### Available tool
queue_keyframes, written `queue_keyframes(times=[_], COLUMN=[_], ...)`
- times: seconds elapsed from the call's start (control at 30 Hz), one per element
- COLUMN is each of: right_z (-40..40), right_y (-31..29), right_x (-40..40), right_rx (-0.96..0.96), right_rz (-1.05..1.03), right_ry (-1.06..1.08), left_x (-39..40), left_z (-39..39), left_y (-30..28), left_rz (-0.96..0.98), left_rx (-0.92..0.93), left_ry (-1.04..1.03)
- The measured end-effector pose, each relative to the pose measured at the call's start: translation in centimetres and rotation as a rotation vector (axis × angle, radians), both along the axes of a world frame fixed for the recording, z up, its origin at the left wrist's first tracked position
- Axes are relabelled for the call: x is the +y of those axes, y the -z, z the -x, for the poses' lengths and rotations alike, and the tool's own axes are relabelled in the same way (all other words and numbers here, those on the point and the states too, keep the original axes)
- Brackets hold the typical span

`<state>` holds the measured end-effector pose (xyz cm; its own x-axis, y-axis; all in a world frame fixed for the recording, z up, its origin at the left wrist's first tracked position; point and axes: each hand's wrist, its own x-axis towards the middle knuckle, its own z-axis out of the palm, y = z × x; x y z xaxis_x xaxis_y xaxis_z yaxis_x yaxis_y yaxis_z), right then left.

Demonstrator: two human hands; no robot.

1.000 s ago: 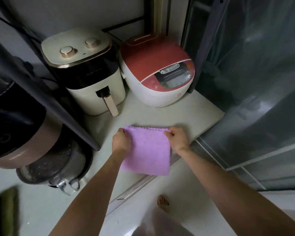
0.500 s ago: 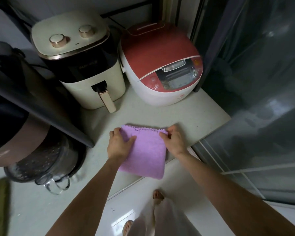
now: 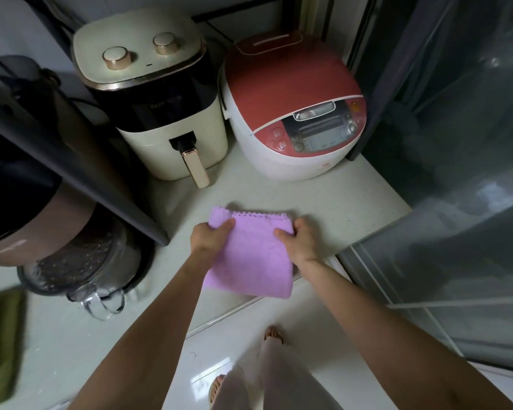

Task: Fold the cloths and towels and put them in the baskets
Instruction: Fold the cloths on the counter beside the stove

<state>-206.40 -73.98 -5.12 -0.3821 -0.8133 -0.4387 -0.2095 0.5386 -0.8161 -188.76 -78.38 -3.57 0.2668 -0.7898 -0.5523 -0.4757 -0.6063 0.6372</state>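
A folded purple cloth (image 3: 251,258) with a scalloped far edge lies on the pale countertop (image 3: 323,202), its near end hanging over the counter's front edge. My left hand (image 3: 209,236) pinches the cloth's far left corner, thumb on top. My right hand (image 3: 301,239) grips the far right corner with its thumb lying on the cloth. No basket is in view.
A cream and black air fryer (image 3: 157,96) and a red and white rice cooker (image 3: 293,105) stand at the back of the counter. A dark shelf post (image 3: 80,161), a glass steamer pot (image 3: 80,264) and a green cloth (image 3: 0,344) are on the left. A glass door (image 3: 456,202) is to the right.
My view has tilted and moved closer. Both hands stayed at the cloth's far corners, and my thumbs moved onto its top as the cloth settled on the counter.
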Motion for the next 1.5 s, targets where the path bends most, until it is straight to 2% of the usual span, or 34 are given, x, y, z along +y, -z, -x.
queue_keyframes(times=[0.13,0.3,0.4,0.5,0.63,0.77,1.0,1.23,1.37,1.5], right_z=[-0.6,-3.0,-5.1,-7.9,-12.7,-18.1,-30.0,-42.1,-46.6,-50.6], right_y=[-1.6,-2.8,-3.5,-4.6,-6.0,-6.9,-8.6,-8.7,-9.0,-9.5], right_x=[-1.2,-1.6,-0.8,0.7,3.9,7.1,11.3,10.6,8.9,7.2], right_rx=[0.040,-0.133,-0.167,-0.080,0.040,0.092,0.120,0.070,0.089,0.075], right_rz=[0.105,0.102,0.164,0.290,0.472,0.538,0.659,0.551,0.481,0.400], right_ry=[-0.041,-0.066,-0.074,-0.196,-0.425,-0.602,-0.634,-0.453,-0.458,-0.453], left_x=[1.4,3.7,6.0,8.5,12.0,15.6,20.9,21.6,20.0,17.5], left_z=[-0.5,-2.5,-4.1,-5.7,-9.0,-13.5,-25.6,-40.1,-45.5,-49.6], left_y=[-0.5,-1.9,-2.8,-3.8,-3.7,-3.3,-5.1,-7.3,-7.6,-7.4], left_rz=[0.106,0.138,0.215,0.288,0.334,0.315,0.431,0.484,0.446,0.455], left_rx=[0.141,0.271,0.291,0.290,0.254,0.228,0.243,0.194,0.076,0.011], left_ry=[-0.074,-0.277,-0.355,-0.427,-0.416,-0.378,-0.396,-0.578,-0.511,-0.533])
